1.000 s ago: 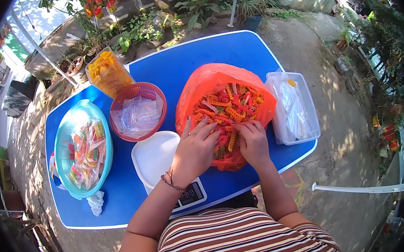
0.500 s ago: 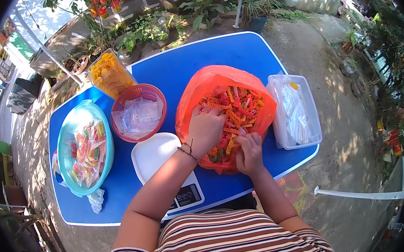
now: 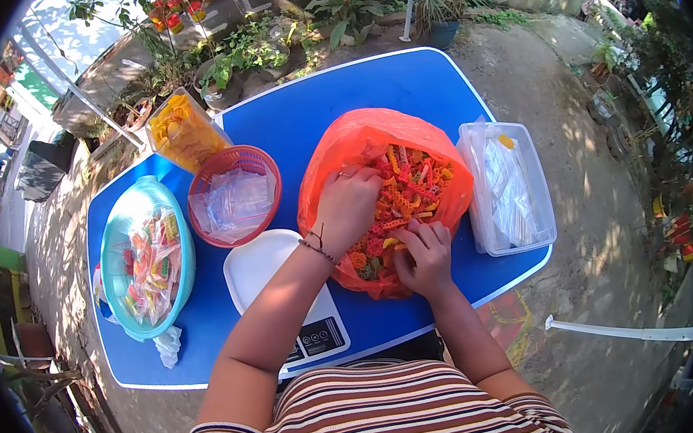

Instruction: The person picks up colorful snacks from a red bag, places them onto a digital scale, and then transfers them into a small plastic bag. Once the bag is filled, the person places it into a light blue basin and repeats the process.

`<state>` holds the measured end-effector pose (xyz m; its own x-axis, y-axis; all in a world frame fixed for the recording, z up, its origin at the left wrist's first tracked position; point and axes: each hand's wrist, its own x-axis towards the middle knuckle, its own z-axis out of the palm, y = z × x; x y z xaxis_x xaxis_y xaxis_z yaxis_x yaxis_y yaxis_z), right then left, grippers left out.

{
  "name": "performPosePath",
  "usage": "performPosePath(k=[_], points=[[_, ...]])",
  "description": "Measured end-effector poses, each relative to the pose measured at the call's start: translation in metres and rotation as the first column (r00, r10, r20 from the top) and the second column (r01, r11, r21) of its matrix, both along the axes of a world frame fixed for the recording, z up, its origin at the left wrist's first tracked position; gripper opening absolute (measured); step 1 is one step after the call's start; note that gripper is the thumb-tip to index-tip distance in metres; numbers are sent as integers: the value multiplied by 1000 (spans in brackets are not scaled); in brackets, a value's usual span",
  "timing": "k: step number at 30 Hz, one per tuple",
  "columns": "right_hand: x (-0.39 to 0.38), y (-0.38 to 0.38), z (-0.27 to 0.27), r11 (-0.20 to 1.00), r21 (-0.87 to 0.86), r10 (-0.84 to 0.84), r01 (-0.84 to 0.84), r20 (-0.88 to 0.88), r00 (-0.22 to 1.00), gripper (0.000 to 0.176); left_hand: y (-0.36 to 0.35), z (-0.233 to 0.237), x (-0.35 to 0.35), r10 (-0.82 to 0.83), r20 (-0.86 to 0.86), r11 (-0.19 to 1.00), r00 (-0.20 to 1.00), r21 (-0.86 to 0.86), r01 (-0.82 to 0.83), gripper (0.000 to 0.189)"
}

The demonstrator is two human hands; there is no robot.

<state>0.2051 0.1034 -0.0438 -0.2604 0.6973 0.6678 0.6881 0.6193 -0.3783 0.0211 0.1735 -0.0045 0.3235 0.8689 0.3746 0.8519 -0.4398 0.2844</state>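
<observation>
A red-orange plastic bag stands wide open on the table, full of colourful ridged snack pieces. My left hand, with a ring and a dark bracelet, is inside the bag's left part; its fingers curl closed, and what they hold is hidden. Lower right in the bag, my right hand rests over the snack pieces, fingers bent and spread, thumb apart, beside a yellow piece. Under my left forearm is a white kitchen scale, its dark control panel partly covered.
On the blue table, a turquoise basket holds packed snacks. A red basket holds clear plastic bags. Behind it leans a tub of yellow chips. At right sits a clear box of plastic packaging. Crumpled plastic lies at left.
My right hand has loosened from a pinch near a small translucent bit to spread fingers over the snack pieces. My left hand has shifted slightly left and up.
</observation>
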Motion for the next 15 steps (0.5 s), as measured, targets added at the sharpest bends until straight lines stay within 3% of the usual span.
performPosePath(k=[2, 5, 8, 11, 12, 14, 15], points=[[0, 2, -1, 1000, 8, 0, 0, 0, 1000, 33, 3, -6, 1, -46, -64, 998, 997, 46, 49, 11], [-1, 2, 0, 1000, -16, -2, 2, 2, 1000, 33, 3, 7, 6, -24, -225, 997, 974, -76, 7, 13], [-1, 2, 1, 1000, -13, 2, -2, -11, 1000, 33, 1, 18, 7, -18, -252, 984, 968, -179, -28, 14], [1, 1, 0, 1000, -31, -3, 3, 10, 1000, 31, -7, 22, 5, 24, 50, 989, 998, -145, -16, 10], [1, 2, -1, 999, -35, -1, 1, 4, 1000, 32, -11, 24, 4, 53, 325, 961, 944, -274, 40, 9], [2, 2, -3, 999, -42, 3, -4, -9, 1000, 32, -19, 30, 3, 209, 752, 863, 625, -442, 245, 8], [2, 2, -3, 999, -43, 8, -8, -18, 1000, 32, -23, 31, 0, 303, 835, 797, 460, -486, 359, 10]])
